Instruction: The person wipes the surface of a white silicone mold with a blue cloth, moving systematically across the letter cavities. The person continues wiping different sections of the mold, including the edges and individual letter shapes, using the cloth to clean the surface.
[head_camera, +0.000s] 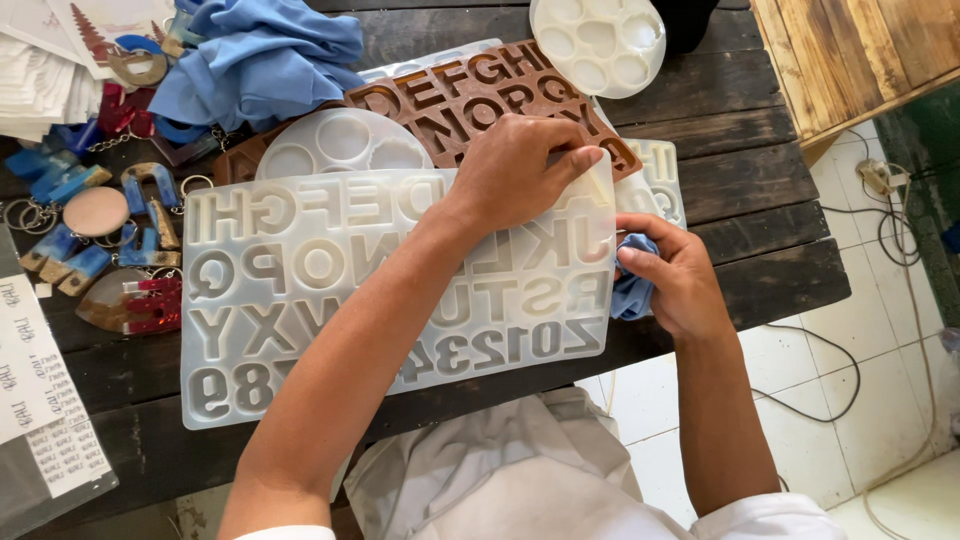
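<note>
Here, the left hand (515, 170) pinches the upper right corner of a translucent letter mould (300, 290) lying on the dark worktop (750, 180). At three o'clock of the mould, the right hand (675, 280) closes around a blue cloth (632, 290). A brown letter mould (470, 95) lies at twelve o'clock.

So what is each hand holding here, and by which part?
The left hand pinches the clear letter mould at its top right corner. The right hand holds a bunched blue cloth beside the mould's right edge.

Bright, even daylight; sharp focus, soft shadows.
</note>
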